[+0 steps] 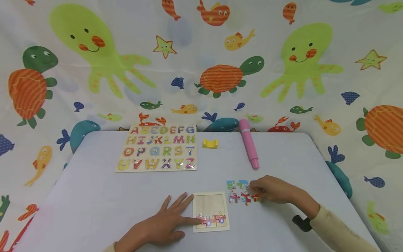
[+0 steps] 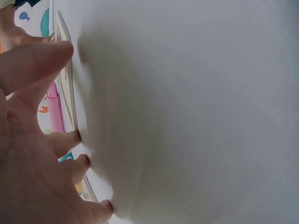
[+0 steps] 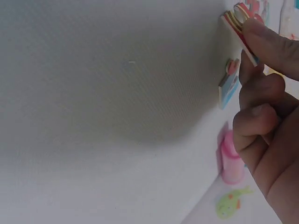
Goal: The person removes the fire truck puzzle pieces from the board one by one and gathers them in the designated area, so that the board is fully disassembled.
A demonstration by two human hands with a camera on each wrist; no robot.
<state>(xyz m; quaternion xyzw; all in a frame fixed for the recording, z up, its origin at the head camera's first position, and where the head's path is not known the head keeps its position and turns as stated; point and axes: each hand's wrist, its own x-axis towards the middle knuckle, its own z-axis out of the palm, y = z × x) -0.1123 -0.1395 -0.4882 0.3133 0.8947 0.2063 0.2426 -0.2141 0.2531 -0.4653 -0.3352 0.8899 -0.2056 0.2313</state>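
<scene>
In the head view my left hand (image 1: pixel 168 222) lies with fingers spread, one fingertip on the puzzle pieces in the bottom row of a square wooden puzzle tray (image 1: pixel 209 204). Another fingertip is at the tray's upper left corner. The seated pieces (image 1: pixel 210 221) show a pink vehicle with wheels; bare wood shows above them. To the tray's right, my right hand (image 1: pixel 274 189) is over a group of loose jigsaw pieces (image 1: pixel 245 198). The right wrist view shows its thumb and a finger pinching a red and yellow puzzle piece (image 3: pixel 239 32), tilted up on edge.
An alphabet board (image 1: pixel 157 148) lies at the back left, beside a small yellow block (image 1: pixel 210 144). A pink marker-shaped cylinder (image 1: pixel 248 143) lies behind the loose pieces. Below the right forearm is a black object (image 1: pixel 301 223). A sea-animal cloth (image 1: pixel 189 35) hangs behind the white table (image 1: pixel 88 196).
</scene>
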